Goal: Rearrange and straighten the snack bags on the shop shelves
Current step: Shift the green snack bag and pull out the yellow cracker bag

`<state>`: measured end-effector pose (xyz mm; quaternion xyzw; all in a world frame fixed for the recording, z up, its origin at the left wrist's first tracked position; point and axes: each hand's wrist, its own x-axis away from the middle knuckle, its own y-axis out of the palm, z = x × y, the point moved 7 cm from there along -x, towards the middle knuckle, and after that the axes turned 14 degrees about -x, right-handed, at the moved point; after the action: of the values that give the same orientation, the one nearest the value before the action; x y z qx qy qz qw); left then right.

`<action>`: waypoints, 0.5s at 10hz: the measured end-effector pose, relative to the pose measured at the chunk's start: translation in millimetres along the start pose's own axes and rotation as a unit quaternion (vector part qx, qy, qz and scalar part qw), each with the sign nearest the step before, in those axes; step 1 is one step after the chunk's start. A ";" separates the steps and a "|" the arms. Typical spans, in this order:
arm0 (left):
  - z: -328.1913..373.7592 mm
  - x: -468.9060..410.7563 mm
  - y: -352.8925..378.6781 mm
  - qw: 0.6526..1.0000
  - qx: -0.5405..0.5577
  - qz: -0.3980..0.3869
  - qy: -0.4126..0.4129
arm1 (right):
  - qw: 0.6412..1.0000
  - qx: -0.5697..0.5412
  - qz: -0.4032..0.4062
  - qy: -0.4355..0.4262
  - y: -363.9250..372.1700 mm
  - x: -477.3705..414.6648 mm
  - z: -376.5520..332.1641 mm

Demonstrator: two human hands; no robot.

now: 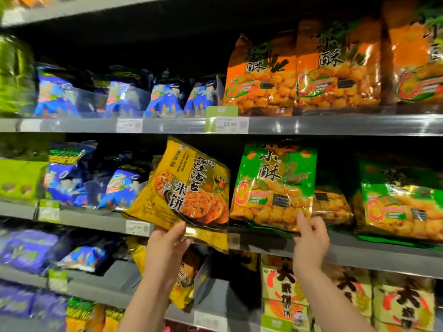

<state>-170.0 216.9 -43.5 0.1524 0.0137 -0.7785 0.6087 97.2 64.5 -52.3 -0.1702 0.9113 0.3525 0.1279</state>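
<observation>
My left hand (165,245) grips the bottom edge of a yellow rice cracker bag (184,188), held tilted in front of the middle shelf (359,257). My right hand (310,238) pinches the lower right corner of a green snack bag (273,185), which stands upright at the front of that shelf. Behind it to the right sit two more green bags (398,202). Orange bags (304,65) stand in a row on the shelf above.
Blue snack bags (119,97) lean untidily on the upper and middle shelves at left. Cream bags with red and black print (402,305) fill the lower right shelf. More yellow bags (184,279) lie below my left hand. Price tags (230,124) line the shelf edges.
</observation>
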 end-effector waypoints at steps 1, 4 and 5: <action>-2.8 -11.4 -9.5 0.998 -0.063 0.020 0.003 | 1.000 0.003 0.007 0.014 11.9 -3.8 11.7; 3.3 -37.8 -6.2 0.999 0.039 -0.020 0.002 | 0.997 0.066 0.005 0.048 41.9 -20.7 43.4; 10.0 -38.1 0.0 0.999 0.045 -0.025 0.015 | 0.993 0.110 -0.008 0.043 44.7 -26.1 48.4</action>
<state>-164.1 250.8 -24.3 0.1908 -0.0090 -0.7912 0.5810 108.5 134.4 -51.1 -0.1775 0.9477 0.2416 0.1096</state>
